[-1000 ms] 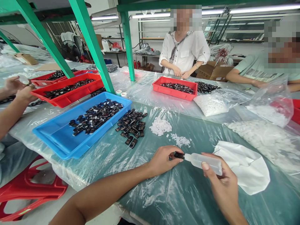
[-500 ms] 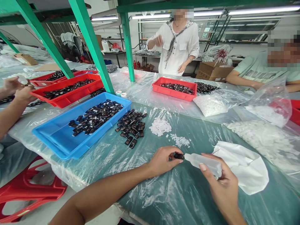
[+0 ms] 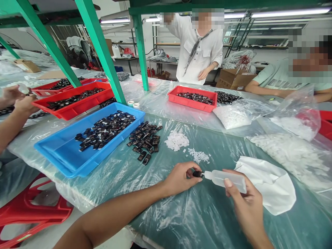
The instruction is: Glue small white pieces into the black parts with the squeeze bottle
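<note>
Between thumb and fingers, my left hand point(image 3: 181, 178) pinches a small black plastic piece point(image 3: 197, 174). A translucent white squeeze bottle point(image 3: 225, 180) lies nearly level in my right hand point(image 3: 245, 197), its nozzle pointing left at the black piece; whether the tip touches it I cannot tell. Just beyond my hands are a pile of flat white pieces point(image 3: 176, 140) and a scatter of tinier white bits point(image 3: 199, 155). To the left lies a heap of similar black pieces point(image 3: 145, 138). A white cloth point(image 3: 272, 186) is spread behind my right hand.
A blue tray point(image 3: 55, 152) with many black pieces stands at left, near red trays point(image 3: 62, 112). Another red tray point(image 3: 192, 103) sits across the table. Bags of white pieces point(image 3: 290, 155) lie at right. Green posts point(image 3: 101, 52) rise from the table; several co-workers are around it.
The squeeze bottle has turned slightly and my right thumb has shifted on it. Across the table, a person in white has raised an arm. My left hand stays almost still.
</note>
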The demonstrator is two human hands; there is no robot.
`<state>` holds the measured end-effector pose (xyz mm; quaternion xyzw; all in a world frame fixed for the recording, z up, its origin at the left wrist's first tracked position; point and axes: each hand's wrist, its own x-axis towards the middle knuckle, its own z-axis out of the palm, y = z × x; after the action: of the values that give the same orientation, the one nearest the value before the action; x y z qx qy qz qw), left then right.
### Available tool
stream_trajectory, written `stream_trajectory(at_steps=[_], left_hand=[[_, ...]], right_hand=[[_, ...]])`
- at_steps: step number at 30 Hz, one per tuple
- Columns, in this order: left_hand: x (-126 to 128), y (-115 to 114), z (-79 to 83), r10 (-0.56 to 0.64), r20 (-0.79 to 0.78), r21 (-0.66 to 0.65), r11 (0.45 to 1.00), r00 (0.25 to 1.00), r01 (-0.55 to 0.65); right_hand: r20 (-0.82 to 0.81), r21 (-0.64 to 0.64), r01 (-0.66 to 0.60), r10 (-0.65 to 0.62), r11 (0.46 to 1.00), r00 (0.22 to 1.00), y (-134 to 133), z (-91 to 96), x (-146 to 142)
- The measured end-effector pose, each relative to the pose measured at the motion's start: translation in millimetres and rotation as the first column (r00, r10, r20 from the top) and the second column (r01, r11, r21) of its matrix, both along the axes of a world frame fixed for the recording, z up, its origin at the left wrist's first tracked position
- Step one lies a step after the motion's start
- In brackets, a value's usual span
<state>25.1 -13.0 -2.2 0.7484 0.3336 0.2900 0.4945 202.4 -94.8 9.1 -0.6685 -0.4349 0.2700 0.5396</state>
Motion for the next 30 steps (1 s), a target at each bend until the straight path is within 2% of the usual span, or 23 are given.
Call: stream_trajectory(at_steps=[4, 9, 15, 23, 30], left_hand=[[-0.3, -0.3, -2.9, -0.001, -0.024, -0.02, 1.0, 1.0, 0.0], [0.0, -0.6, -3.1, 0.013, -0.071, 0.042, 0.999, 0.997, -0.01], [-0.8, -1.5, 2.2, -0.035, -0.068, 0.089, 0.995, 0.997, 0.041], [-0.1, -1.7, 0.9, 0.028, -0.088, 0.099, 0.995, 0.996, -0.019], [-0.3, -1.3, 0.5, 0.014, -0.055, 0.077, 0.997, 0.998, -0.009]], right_hand=[[0.005, 0.014, -0.014, 0.014, 1.0, 1.0, -1.4, -0.9, -1.4], [0.042, 0.065, -0.042, 0.039, 0.997, 0.998, -2.3, -5.3, -1.2], [0.155, 0.151, -0.053, 0.03, 0.987, 0.987, -2.5, -10.4, -0.7], [0.324, 0.199, -0.084, 0.016, 0.976, 0.946, -4.9, -12.4, -0.4], [0.204, 0.156, -0.051, 0.019, 0.986, 0.979, -3.2, -9.2, -1.0]])
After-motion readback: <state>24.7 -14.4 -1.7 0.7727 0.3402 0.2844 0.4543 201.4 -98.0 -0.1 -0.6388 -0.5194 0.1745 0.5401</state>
